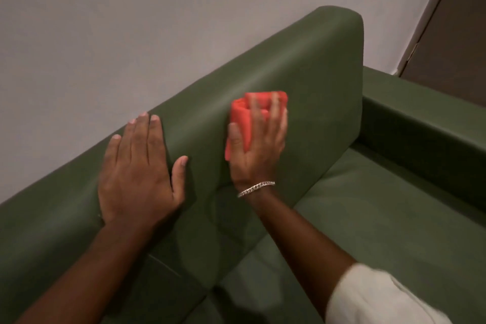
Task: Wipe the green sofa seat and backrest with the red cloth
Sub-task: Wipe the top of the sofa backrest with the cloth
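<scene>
The right hand (259,144) presses a folded red cloth (249,116) flat against the front face of the green backrest (302,73), near its middle. The fingers (274,110) are spread over the cloth with the thumb along its left edge, so the hand is open and flat, pinning the cloth to the cushion instead of clenching it. The cloth pokes out past the fingertips toward 12 o'clock and beyond the thumb toward 9 o'clock. The hand and cloth look slightly blurred. A silver chain bracelet (256,188) circles the right wrist, and a pale sleeve (378,297) covers the upper forearm at 5 o'clock.

The left hand (139,166) lies open and empty, palm down, on the top left end of the backrest, at 9 o'clock from the cloth and well apart from it. Its thumb points toward the right hand.

The seat (368,218) stretches away at 4 o'clock from the cloth, and the sofa's armrest (420,113) runs along at 3 o'clock. A plain pale wall (131,21) rises behind the backrest.
</scene>
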Tool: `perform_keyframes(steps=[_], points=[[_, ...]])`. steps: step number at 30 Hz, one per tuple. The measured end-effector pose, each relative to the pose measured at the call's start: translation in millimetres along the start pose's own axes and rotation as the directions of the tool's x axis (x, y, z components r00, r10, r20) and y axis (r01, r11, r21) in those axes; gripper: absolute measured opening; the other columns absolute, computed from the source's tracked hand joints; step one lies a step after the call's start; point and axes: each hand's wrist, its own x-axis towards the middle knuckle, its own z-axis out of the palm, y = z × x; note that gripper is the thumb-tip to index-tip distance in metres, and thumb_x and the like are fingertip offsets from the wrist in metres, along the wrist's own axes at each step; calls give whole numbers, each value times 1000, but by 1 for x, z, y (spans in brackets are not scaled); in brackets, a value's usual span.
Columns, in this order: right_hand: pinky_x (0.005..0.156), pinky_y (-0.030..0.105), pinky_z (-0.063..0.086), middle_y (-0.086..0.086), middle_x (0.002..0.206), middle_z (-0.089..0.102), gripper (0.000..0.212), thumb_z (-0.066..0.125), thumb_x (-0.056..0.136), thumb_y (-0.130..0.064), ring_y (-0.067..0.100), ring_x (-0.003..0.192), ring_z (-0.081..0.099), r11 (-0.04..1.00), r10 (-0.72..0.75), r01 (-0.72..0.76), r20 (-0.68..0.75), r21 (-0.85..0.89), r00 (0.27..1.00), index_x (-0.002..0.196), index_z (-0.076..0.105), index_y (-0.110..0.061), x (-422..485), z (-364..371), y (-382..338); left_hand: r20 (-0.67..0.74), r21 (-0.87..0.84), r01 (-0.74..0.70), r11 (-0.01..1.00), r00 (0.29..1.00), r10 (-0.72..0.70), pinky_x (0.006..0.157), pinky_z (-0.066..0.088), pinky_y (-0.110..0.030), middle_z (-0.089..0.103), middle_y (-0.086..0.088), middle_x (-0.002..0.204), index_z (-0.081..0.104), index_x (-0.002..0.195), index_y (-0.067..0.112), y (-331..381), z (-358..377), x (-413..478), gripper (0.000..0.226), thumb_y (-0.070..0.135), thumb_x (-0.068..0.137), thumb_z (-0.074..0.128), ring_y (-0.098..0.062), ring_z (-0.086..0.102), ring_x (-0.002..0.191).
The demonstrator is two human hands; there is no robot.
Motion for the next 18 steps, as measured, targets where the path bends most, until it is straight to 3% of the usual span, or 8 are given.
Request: perform_keyframes(steps=[2, 5, 6, 9, 10, 12, 14, 18], points=[[119, 40, 21, 8, 163, 24, 58, 39, 92, -54, 32, 149, 22, 999, -36, 36, -13, 9, 999, 146, 40, -32, 11, -4, 5, 33, 4, -14, 1000, 999, 14, 123, 17, -49, 28, -25, 159, 13, 154, 4, -2, -2, -3, 76, 51, 95, 24, -38, 27, 148], [122, 41, 20, 5, 164, 21, 57, 38, 95, -53, 31, 149, 20, 768, 617, -579, -75, 274, 783, 148, 35, -34, 50, -9, 14, 83, 27, -81, 996, 993, 79, 123, 19, -50, 27, -27, 158, 13, 153, 0, -8, -11, -2, 79, 52, 95, 25, -39, 26, 148], [123, 42, 18, 5, 164, 21, 57, 37, 94, -54, 31, 150, 18, 737, 660, -622, -81, 265, 747, 148, 35, -34, 52, -9, 6, 103, 29, -108, 994, 989, 105, 123, 21, -50, 28, -28, 158, 15, 153, -1, -10, -14, -3, 80, 51, 94, 27, -39, 27, 148], [118, 50, 23, 10, 163, 23, 60, 39, 92, -56, 38, 148, 22, 986, 125, -126, 18, 111, 992, 147, 39, -31, 18, -13, -23, 144, -20, -178, 984, 973, 179, 124, 19, -46, 25, -24, 160, 17, 153, 0, -24, -24, -5, 78, 49, 93, 29, -35, 25, 150], [118, 50, 23, 10, 163, 23, 59, 41, 92, -55, 39, 148, 21, 992, -29, 19, 75, 124, 997, 146, 40, -30, 6, -14, -24, 160, -46, -212, 976, 963, 216, 125, 16, -43, 22, -22, 162, 16, 154, 2, -32, -28, -5, 78, 49, 92, 27, -32, 22, 151], [120, 50, 25, 10, 163, 24, 57, 45, 92, -52, 36, 148, 22, 952, 183, -196, 79, 236, 980, 145, 43, -30, -2, -8, -21, 202, -102, -303, 948, 926, 318, 125, 10, -37, 14, -15, 165, 10, 156, 8, -53, -34, -6, 79, 51, 91, 22, -24, 13, 154], [121, 47, 23, 7, 164, 22, 56, 45, 92, -52, 34, 148, 21, 803, 553, -533, -1, 269, 833, 146, 40, -34, -4, -6, -48, 242, -154, -352, 923, 892, 381, 125, 6, -34, 5, -8, 167, 3, 157, 14, -75, -40, -10, 80, 55, 90, 19, -16, 3, 153], [119, 43, 19, 1, 166, 15, 60, 44, 91, -57, 31, 150, 16, 931, 310, -313, 47, 185, 950, 147, 33, -40, -58, 4, -82, 295, -193, -326, 926, 880, 371, 124, 5, -34, -3, -1, 166, -7, 156, 22, -123, -50, -43, 82, 63, 88, 14, -12, -4, 153]])
